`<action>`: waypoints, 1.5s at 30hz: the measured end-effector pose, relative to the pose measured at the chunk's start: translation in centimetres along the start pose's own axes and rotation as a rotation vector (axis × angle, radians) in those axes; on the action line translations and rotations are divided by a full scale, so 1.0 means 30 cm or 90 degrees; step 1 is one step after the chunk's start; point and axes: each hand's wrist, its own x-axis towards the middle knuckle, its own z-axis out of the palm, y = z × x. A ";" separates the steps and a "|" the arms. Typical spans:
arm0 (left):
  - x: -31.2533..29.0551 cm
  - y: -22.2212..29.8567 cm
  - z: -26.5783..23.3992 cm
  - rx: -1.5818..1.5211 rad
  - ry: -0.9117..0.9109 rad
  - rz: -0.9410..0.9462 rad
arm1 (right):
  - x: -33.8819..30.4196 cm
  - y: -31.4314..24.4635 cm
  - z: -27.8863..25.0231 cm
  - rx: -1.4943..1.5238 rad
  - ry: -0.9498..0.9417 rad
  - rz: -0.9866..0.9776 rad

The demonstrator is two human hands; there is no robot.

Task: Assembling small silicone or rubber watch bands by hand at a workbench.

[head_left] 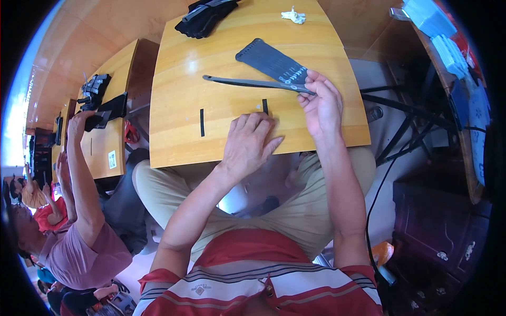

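Observation:
My right hand [322, 102] pinches one end of a long, slim grey strip [247, 82] with a rounded tip, held above the wooden table [179, 95]. Just beyond it a fanned stack of similar dark grey strips [271, 59] lies on the tabletop, its right end partly behind the held strip and my fingers. My left hand [249, 139] rests palm down near the table's front edge, thumb apart, holding nothing. By its fingertips is a short black tape mark [265, 107]; a second black tape mark [202, 122] is farther left.
A black cloth-like bundle [206, 20] sits at the far left edge. White crumpled tissue [293, 16] lies far right. To the left, another person [87, 231] works at a neighbouring table [108, 152]. Black metal legs [406, 113] and a cable [373, 210] are on the right.

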 end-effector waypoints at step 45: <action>0.280 -0.107 0.116 0.144 -0.008 -0.027 | 0.129 -0.182 -0.051 -0.028 0.016 -0.311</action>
